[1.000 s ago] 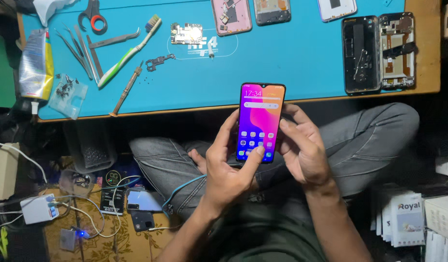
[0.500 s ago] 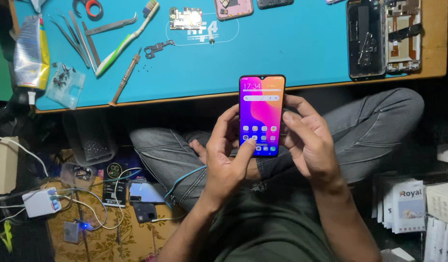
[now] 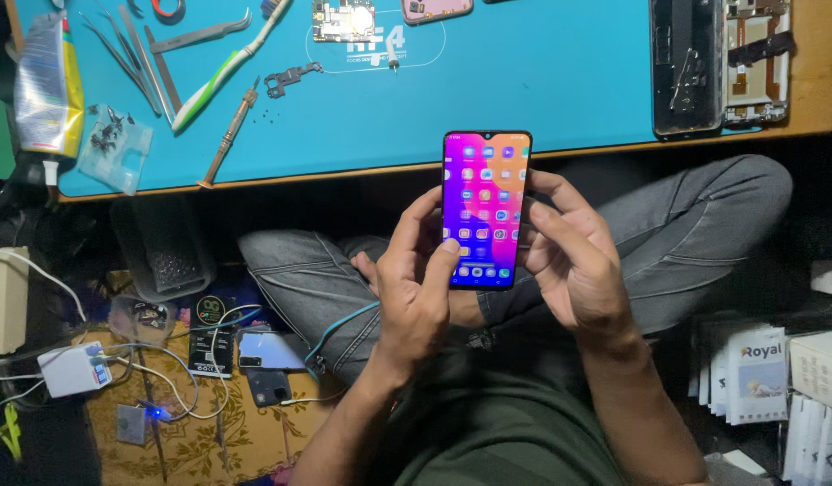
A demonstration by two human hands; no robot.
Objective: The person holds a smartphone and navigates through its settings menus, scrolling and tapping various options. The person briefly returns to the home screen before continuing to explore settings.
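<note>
**Glass-fronted phone held in two hands above the lap**

Glossy black slab smartphone with a lit purple-and-orange icon screen (image 3: 485, 209) stands upright between both hands, its long axis running near to far, top end towards the table. The left hand (image 3: 416, 288) clasps the near left edge, thumb tip resting on the lower screen. The right hand (image 3: 569, 261) wraps the right edge and back, fingers curled behind the casing. Both hands grasp the phone; neither is free. The phone hangs over the crossed grey-trousered legs (image 3: 686, 225), just short of the turquoise work mat on the wooden table (image 3: 542, 81). Farther left on the mat lie a green-and-white toothbrush (image 3: 222, 72) and steel tweezers (image 3: 200, 34); far right, an opened phone chassis (image 3: 686, 67).
</note>
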